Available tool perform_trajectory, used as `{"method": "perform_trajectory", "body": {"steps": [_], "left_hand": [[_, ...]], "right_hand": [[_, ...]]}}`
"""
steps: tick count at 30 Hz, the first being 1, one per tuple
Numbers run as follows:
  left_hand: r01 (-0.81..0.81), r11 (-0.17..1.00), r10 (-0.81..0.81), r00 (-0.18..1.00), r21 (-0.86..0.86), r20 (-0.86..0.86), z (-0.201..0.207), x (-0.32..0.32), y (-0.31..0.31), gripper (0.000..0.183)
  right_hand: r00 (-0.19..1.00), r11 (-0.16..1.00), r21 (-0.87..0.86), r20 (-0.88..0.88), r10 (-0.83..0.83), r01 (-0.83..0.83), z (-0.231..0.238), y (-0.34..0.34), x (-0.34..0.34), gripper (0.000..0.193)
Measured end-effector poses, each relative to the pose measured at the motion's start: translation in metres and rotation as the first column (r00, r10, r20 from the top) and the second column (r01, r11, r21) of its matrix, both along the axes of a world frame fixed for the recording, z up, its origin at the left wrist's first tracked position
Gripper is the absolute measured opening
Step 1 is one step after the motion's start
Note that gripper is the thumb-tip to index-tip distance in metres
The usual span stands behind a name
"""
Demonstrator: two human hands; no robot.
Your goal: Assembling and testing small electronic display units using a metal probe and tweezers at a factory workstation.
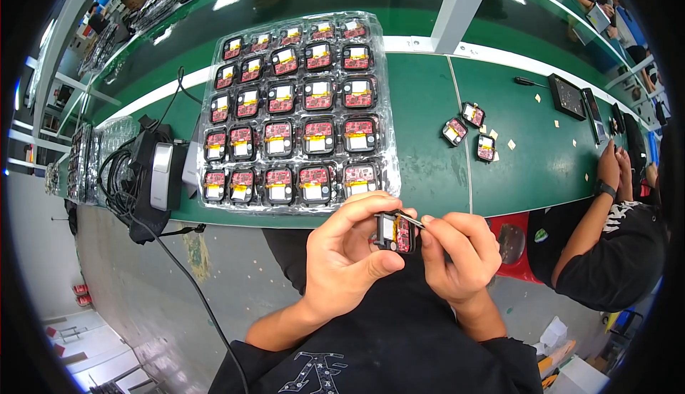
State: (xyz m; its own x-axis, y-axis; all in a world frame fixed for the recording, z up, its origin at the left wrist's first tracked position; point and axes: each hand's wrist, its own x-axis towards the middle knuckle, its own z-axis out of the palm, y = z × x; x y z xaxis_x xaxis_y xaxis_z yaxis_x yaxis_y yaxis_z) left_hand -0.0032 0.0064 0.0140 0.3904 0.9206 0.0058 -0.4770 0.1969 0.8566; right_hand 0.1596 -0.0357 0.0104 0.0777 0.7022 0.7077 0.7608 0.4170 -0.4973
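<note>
My left hand [341,255] holds a small black square device housing [404,234] by its edges, thumb below and fingers above. Inside the housing are a red circuit board, a white block and yellow tape. My right hand [462,255] pinches a thin, slender tool [409,219], whose tip reaches the housing's upper edge; whether it is a pair of tweezers I cannot tell. Just beyond my hands, a clear plastic tray [391,148] carries rows of similar housings. To the right, three more housings [454,131] lie on the green table [428,176].
Small pale square pieces [511,145] are scattered on the table's right part. A black box [567,96] and a screwdriver [526,81] lie farther right. Left of the tray stand a grey-and-black device [163,173] and coiled black cable [121,180]. A co-worker [606,251] sits at right.
</note>
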Motion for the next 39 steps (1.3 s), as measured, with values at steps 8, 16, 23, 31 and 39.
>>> {"method": "perform_trajectory", "body": {"steps": [8,16,23,31,39], "left_hand": [[0.005,1.0,-0.005,1.0,0.007,-0.023,0.001,-0.002,0.001,0.071],[0.008,1.0,-0.006,0.998,0.026,-0.064,0.005,-0.003,0.003,0.073],[0.113,0.992,-0.117,0.99,0.056,0.077,-0.007,-0.009,0.004,0.063],[0.121,0.99,-0.124,0.992,0.068,0.036,-0.005,-0.012,0.004,0.062],[0.125,0.99,-0.127,0.991,0.058,0.038,-0.002,-0.01,0.004,0.06]], "right_hand": [[0.997,0.999,0.033,0.074,0.008,-0.01,-0.001,0.002,0.003,0.022],[0.993,0.999,0.037,0.121,-0.006,0.002,0.0,0.002,0.002,0.023],[0.999,1.0,0.024,0.034,-0.006,0.005,-0.003,0.0,-0.001,0.023],[0.994,1.0,0.026,0.112,0.003,-0.006,-0.001,0.0,0.002,0.024],[0.995,0.999,0.035,0.101,0.016,-0.019,-0.004,0.001,0.001,0.024]]}}
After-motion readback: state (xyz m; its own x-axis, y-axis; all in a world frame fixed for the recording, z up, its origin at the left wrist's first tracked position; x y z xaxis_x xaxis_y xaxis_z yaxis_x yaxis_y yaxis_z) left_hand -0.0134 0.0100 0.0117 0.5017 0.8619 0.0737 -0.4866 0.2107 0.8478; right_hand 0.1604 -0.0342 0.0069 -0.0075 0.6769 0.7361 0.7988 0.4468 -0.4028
